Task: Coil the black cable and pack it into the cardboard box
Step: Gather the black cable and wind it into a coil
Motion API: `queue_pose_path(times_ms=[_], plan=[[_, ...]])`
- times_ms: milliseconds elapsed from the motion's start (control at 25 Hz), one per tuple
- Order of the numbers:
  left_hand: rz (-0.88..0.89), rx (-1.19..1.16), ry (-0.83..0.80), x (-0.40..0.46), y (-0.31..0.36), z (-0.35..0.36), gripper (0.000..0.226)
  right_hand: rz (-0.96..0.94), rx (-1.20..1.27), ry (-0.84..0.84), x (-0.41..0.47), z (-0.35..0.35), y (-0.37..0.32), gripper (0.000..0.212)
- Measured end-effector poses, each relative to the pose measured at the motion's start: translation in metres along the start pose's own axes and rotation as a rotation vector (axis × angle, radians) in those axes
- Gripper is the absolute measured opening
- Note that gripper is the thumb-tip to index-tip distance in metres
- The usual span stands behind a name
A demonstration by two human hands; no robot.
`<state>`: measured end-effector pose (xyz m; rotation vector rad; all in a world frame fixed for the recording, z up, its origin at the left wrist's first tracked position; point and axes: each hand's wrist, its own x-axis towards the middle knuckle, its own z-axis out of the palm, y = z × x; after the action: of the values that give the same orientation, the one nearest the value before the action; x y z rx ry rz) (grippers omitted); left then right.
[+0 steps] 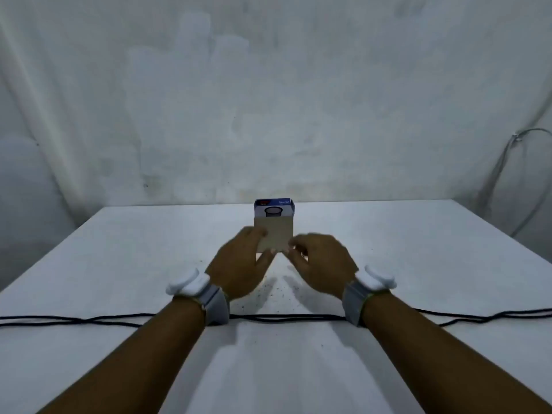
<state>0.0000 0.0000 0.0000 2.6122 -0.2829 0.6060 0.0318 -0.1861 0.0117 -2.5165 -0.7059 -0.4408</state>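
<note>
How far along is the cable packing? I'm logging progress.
Nothing is packed yet. The black cable lies uncoiled in long strands across the table, under the wrists. In hand: the left hand and right hand are at the cardboard box, apparently opening it. Left: coiling the cable and putting it in.

Both hands motion-blurred at cardboard box [273, 231]; left hand [239, 264] covers its near-left corner, right hand [321, 261] grip unclear. Box print illegible. Nearer than box, black cable [286, 317] hidden beneath wrists, cut at both edges.
</note>
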Motion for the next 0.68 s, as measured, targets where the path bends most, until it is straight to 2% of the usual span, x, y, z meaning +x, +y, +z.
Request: queue_pose_path(times_ms=[160,360,560,680], plan=[[0.046,-0.047,-0.1,-0.041,-0.004,0.024,0.033,-0.002,0.089,-0.146,-0.038,0.026,0.008,0.034],[0.069,-0.08,-0.112,-0.065,-0.015,0.033,0.013,-0.003,0.141,-0.137,-0.059,0.042,0.016,0.03],[0.127,-0.137,-0.187,-0.07,-0.022,0.033,0.025,-0.107,0.131,-0.109,-0.068,0.047,0.017,0.029],[0.18,-0.141,-0.228,-0.071,-0.021,0.035,0.021,-0.169,0.12,-0.12,-0.071,0.048,0.018,0.026]])
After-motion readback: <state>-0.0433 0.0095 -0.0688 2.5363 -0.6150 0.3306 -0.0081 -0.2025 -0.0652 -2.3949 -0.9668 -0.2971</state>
